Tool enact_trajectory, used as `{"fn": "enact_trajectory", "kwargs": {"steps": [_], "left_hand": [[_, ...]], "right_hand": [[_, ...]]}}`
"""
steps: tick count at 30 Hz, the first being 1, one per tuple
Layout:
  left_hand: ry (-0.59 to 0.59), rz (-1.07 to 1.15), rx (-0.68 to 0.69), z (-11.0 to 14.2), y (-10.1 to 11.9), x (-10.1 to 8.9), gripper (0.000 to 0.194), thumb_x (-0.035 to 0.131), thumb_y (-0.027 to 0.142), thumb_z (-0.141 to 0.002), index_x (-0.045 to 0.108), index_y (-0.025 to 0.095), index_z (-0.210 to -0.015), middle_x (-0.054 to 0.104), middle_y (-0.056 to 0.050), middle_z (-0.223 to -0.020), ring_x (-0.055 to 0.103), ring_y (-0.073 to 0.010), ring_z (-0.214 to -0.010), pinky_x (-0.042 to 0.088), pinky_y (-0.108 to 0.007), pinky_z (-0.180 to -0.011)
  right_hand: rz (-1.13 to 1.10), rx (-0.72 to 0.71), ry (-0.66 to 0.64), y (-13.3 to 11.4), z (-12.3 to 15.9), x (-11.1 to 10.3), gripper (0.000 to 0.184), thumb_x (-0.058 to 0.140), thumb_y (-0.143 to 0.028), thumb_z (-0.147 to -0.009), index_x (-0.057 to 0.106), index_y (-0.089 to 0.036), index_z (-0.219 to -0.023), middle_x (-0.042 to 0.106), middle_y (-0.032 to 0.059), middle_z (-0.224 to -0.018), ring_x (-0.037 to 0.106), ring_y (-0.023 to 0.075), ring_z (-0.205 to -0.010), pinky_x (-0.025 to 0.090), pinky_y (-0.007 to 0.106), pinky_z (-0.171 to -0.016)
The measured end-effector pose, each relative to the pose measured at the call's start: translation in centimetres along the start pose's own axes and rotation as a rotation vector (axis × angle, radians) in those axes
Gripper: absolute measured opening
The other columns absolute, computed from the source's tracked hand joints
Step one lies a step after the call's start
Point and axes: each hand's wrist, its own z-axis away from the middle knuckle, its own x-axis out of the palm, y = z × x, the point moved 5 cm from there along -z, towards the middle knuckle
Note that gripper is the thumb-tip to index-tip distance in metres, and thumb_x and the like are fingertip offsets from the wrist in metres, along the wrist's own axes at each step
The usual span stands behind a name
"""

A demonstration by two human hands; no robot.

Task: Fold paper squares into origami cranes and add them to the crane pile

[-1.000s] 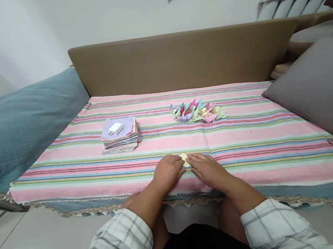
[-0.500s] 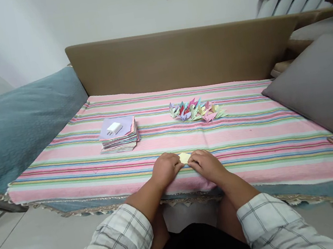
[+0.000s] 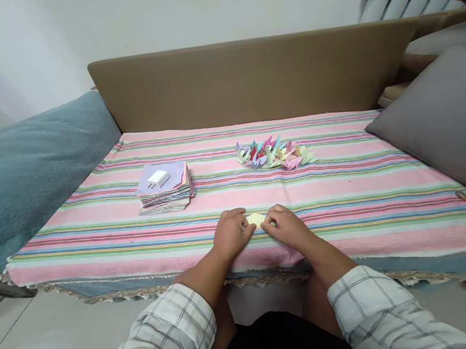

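A small folded piece of pale yellow paper (image 3: 256, 219) lies on the striped cloth close to the front edge of the seat. On its left side is my left hand (image 3: 232, 232), with the thumb on the paper's near edge and the fingers curled. My right hand (image 3: 284, 224) pinches the right end between thumb and fingers. The fingers cover both ends of the paper, so its full outline is hidden. Beyond my hands sits a cluster of folded paper cranes (image 3: 274, 154) in several colours.
A stack of coloured paper sheets (image 3: 166, 200) stands to the left, with a white plug adapter (image 3: 158, 178) on top. A grey cushion (image 3: 449, 116) leans at the right, near a small brown object (image 3: 463, 196). The brown backrest (image 3: 236, 82) rises behind the striped cloth (image 3: 101, 210).
My left fingers have lifted and shifted slightly on the paper's left side, and my right fingers have curled a little more. The view has tilted very slightly; the cranes and stack stay put.
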Motion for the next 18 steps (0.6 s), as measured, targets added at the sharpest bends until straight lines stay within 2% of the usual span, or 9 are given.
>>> {"fn": "enact_trajectory", "kwargs": {"steps": [9, 13, 15, 18], "left_hand": [[-0.016, -0.013, -0.057, -0.2, 0.1, 0.3, 0.016, 0.064, 0.023, -0.071, 0.056, 0.018, -0.058, 0.067, -0.006, -0.097, 0.056, -0.0228, -0.102, 0.039, -0.036, -0.09], [-0.01, -0.045, -0.085, -0.1, 0.1, 0.3, 0.008, 0.065, 0.024, -0.07, 0.059, 0.02, -0.073, 0.066, -0.005, -0.098, 0.056, -0.0231, -0.098, 0.04, -0.036, -0.087], [-0.007, -0.036, -0.089, -0.1, -0.1, 0.3, 0.016, 0.065, 0.024, -0.07, 0.06, 0.021, -0.084, 0.064, -0.004, -0.103, 0.055, -0.0232, -0.099, 0.04, -0.037, -0.088], [-0.031, -0.017, -0.062, 0.0, -0.4, 0.4, 0.014, 0.062, 0.02, -0.073, 0.065, 0.022, -0.086, 0.055, -0.004, -0.124, 0.051, -0.0231, -0.107, 0.039, -0.038, -0.092]], "right_hand": [[0.007, 0.035, 0.034, 0.7, -0.4, 0.7, 0.014, 0.057, -0.024, -0.073, 0.054, -0.019, -0.06, 0.053, 0.0018, -0.074, 0.051, 0.0162, -0.076, 0.038, 0.027, -0.071], [-0.023, 0.045, 0.041, 0.9, -0.5, 0.6, 0.008, 0.06, -0.023, -0.071, 0.054, -0.019, -0.068, 0.052, 0.0009, -0.075, 0.05, 0.0161, -0.074, 0.038, 0.026, -0.068], [-0.055, 0.046, 0.032, 1.0, -0.4, 0.4, 0.005, 0.059, -0.02, -0.071, 0.054, -0.019, -0.073, 0.053, 0.0007, -0.076, 0.05, 0.0157, -0.073, 0.038, 0.026, -0.068], [-0.111, 0.041, 0.002, 1.1, -0.4, 0.2, 0.01, 0.055, -0.014, -0.071, 0.056, -0.019, -0.08, 0.055, 0.001, -0.079, 0.05, 0.0154, -0.075, 0.039, 0.027, -0.07]]}}
